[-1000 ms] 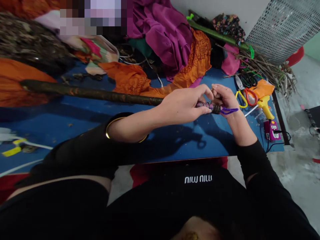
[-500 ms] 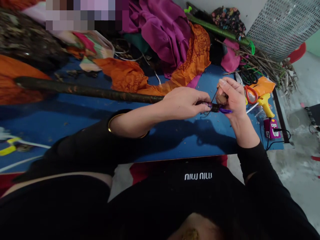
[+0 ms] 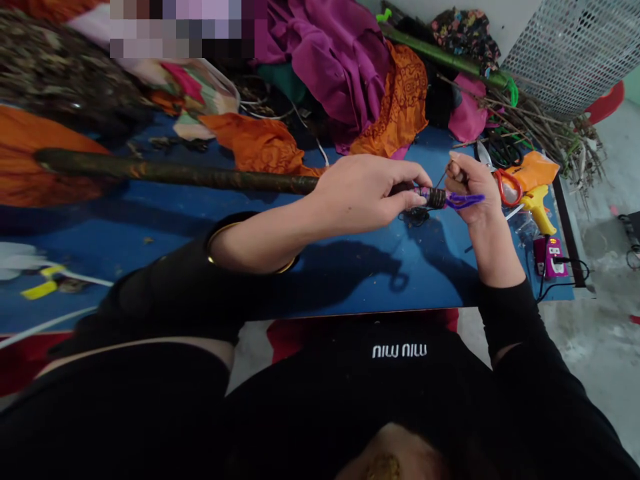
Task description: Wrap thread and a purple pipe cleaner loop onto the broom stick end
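A long dark stick [image 3: 200, 175] lies across the blue table, its near end in my left hand [image 3: 367, 190]. My left fingers are closed around that end, beside a band of dark cord [image 3: 437, 198] wound in several turns. A purple loop [image 3: 467, 200] sticks out past the wound band. My right hand [image 3: 475, 187] is closed in a pinch on the free length of dark cord, which runs taut from the band. Some loose dark cord [image 3: 416, 216] hangs under my left fingertips.
Orange cloth [image 3: 265, 143] and purple cloth [image 3: 340, 67] lie along the back of the blue table [image 3: 320, 280]. At the right are red-handled scissors [image 3: 509, 188], a yellow glue gun [image 3: 539, 208], a purple power socket [image 3: 551, 259] and a bundle of twigs [image 3: 555, 133]. A green pole [image 3: 450, 57] lies behind.
My right hand has swung slightly away from the stick's end, drawing the cord out, and the purple loop and wound band show more plainly. My left hand keeps its hold.
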The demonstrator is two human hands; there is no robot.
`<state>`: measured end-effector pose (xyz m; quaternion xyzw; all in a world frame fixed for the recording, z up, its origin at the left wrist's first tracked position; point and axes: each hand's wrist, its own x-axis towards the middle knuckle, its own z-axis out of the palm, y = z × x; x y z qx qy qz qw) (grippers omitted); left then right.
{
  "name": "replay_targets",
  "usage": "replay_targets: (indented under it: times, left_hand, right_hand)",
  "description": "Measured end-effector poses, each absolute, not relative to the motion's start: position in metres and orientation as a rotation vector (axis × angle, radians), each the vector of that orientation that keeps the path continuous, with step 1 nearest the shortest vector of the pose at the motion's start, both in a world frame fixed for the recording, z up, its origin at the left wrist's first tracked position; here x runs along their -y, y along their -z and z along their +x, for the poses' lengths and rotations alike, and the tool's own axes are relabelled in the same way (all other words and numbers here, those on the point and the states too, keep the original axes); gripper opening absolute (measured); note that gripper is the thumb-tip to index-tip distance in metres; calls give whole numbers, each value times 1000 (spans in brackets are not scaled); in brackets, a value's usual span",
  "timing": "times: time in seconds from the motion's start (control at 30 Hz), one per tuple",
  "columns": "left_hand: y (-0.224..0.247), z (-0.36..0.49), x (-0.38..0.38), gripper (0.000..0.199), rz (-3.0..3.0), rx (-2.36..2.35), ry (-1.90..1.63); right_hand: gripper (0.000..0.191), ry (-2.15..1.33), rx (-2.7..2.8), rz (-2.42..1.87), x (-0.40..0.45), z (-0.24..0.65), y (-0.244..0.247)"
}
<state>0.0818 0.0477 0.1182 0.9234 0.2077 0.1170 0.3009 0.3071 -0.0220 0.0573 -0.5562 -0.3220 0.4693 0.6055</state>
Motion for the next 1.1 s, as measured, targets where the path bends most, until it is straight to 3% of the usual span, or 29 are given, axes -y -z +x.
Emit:
replay_targets:
  times: [0.27,0.63,0.77,0.97,1.1]
  left_hand:
    - [-116,82,-49,35,2485,-588,-379]
    - [-115,78,-49,34,2440,-600,-485]
    - [-115,76,-49,35,2399,-564,-472]
    - [-117,76,-47,37,2377,-545,-431]
    - [-118,77,-47,38,2399,-527,-404]
  right_hand:
    - [44,-1107,752,-1243,18,320,-51]
    - [45,-1113,309,-1221,17,292,-71]
    - [47,-1149,318,-1280,13,282,-59]
    - [33,-1158,437,-1323,13,257,-36]
    - [39,-1101,590,-1363,14,243,-22]
